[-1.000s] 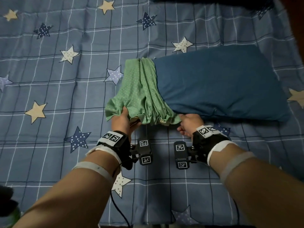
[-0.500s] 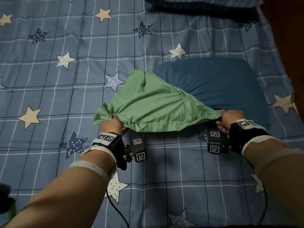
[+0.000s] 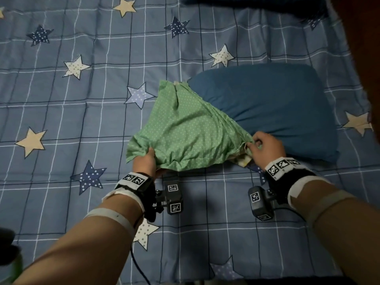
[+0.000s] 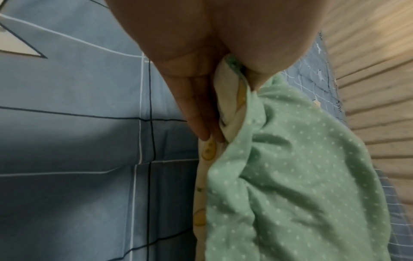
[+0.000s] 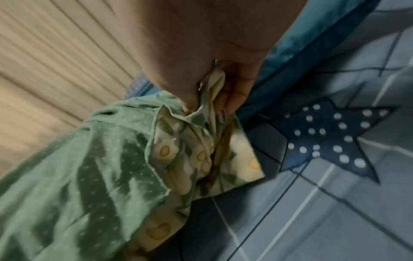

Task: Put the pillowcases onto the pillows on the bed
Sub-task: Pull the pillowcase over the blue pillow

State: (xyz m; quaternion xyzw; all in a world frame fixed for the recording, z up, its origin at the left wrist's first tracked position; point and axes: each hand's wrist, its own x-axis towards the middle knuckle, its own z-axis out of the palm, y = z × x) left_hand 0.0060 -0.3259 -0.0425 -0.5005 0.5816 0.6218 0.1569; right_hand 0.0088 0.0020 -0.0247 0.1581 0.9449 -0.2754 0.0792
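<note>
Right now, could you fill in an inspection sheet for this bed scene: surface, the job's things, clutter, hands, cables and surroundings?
Surface: bedspread, blue plaid with stars.
Job's things: green dotted pillowcase, bunched over the left end of the blue pillow; most of the pillow is uncovered. A pale patterned lining shows at its open edge.
Clutter: dark object at the lower left edge; cannot tell what it is.
Hands: left hand grips the pillowcase's near left corner; right hand pinches its edge by the pillow.
Cables: dark cable trailing from the left wrist.
Surroundings: pale slatted surface, seen from the wrist views.
</note>
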